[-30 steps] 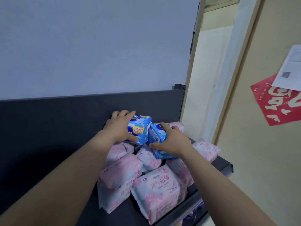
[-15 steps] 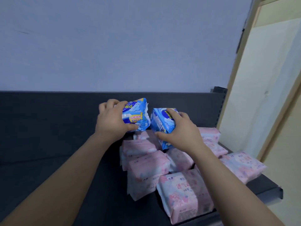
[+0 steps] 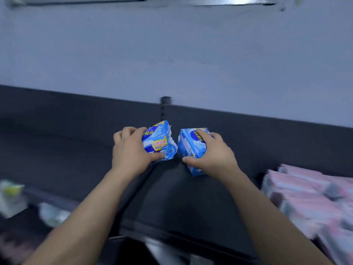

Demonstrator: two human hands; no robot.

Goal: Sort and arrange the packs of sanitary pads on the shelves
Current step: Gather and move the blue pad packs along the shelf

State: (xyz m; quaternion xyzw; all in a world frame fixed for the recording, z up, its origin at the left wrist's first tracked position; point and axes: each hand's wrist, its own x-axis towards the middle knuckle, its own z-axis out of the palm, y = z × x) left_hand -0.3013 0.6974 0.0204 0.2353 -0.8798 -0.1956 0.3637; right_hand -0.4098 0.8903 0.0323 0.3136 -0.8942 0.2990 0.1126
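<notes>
Head view is showing the left hand (image 3: 131, 150) with fingers (image 3: 129, 131) curling round a yellow-labelled blue pack (image 3: 160, 139), while the right hand (image 3: 212, 155) is gripping a second blue pack (image 3: 188, 148) just beside it, not touching. Both are hovering over the dark shelf (image 3: 181, 203). Blurred pink packs (image 3: 309, 196) are lying at the right.

Single view from a wide-angle camera worn on the person's head. It faces forward and down over a dark shelf (image 3: 191, 207) toward a pale wall (image 3: 172, 54) at 12 o'clock. Close in, the left hand (image 3: 131, 150) and right hand (image 3: 214, 155) grip the left pack (image 3: 160, 144) and right pack (image 3: 189, 148) at centre frame. Forearms enter from 7 and 5 o'clock.
</notes>
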